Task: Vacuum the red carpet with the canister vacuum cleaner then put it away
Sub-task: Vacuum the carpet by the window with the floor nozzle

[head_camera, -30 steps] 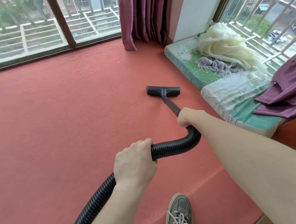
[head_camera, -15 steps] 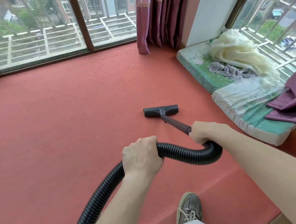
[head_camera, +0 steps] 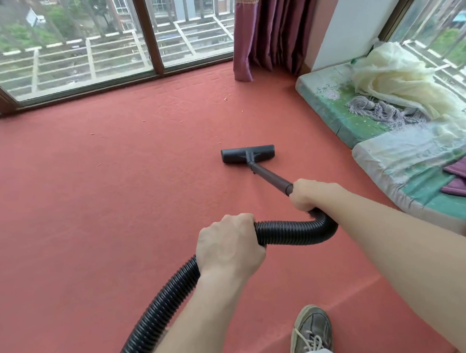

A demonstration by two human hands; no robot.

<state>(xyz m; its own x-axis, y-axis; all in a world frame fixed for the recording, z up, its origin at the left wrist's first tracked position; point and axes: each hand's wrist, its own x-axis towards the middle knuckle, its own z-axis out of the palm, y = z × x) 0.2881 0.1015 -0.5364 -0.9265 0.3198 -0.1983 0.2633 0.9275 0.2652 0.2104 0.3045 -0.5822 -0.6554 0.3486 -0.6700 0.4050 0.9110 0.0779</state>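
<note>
Here, from above, the right hand [head_camera: 306, 196] grips the top of the vacuum's dark wand [head_camera: 271, 178], while the left hand [head_camera: 227, 243], nearer the body, is clenched round the ribbed black hose [head_camera: 292, 231]. The wand runs forward and slightly left from the right hand to the flat floor nozzle [head_camera: 248, 154], which rests on the red carpet [head_camera: 92, 212] ahead of both hands. Specks of debris [head_camera: 225, 98] lie beyond it towards the window [head_camera: 82, 49], so a forward push seems due.

Open carpet [head_camera: 97, 201]: frame left, centre. Obstacles: mattresses [head_camera: 405, 165] along right edge, curtain [head_camera: 266, 29] upper centre, window frame [head_camera: 146, 31] across top.
</note>
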